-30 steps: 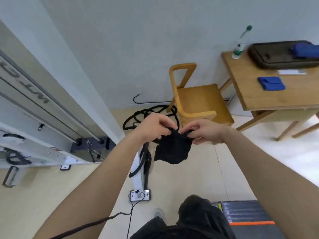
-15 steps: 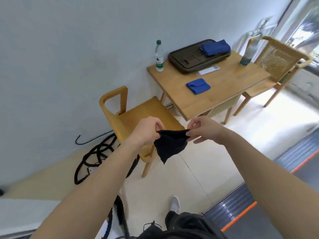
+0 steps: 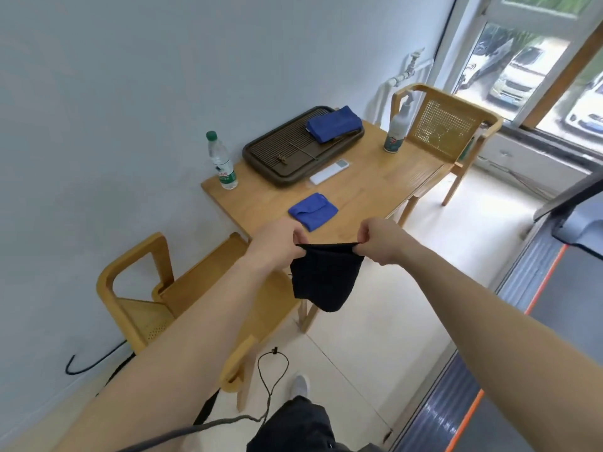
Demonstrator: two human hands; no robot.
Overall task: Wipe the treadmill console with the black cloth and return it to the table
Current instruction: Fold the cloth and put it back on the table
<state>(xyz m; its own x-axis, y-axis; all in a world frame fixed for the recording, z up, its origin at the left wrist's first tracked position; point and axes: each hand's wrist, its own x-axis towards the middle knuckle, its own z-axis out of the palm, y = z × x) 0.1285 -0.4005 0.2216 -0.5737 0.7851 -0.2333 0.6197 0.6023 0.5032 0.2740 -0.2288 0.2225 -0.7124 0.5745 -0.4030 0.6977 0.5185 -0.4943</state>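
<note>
The black cloth hangs stretched between both hands in front of me. My left hand pinches its upper left corner and my right hand pinches its upper right corner. Both hands are in the air just short of the near edge of the wooden table. Part of the treadmill, grey with an orange stripe along its deck, shows at the right edge; its console is mostly out of view.
On the table lie a folded blue cloth, a dark tray carrying another blue cloth, a white remote, a water bottle and a spray bottle. Wooden chairs stand at the near left and far right. Cables lie on the floor.
My view has swung right and closer to the table. My hands have moved apart, pulling the cloth's top edge taut.
</note>
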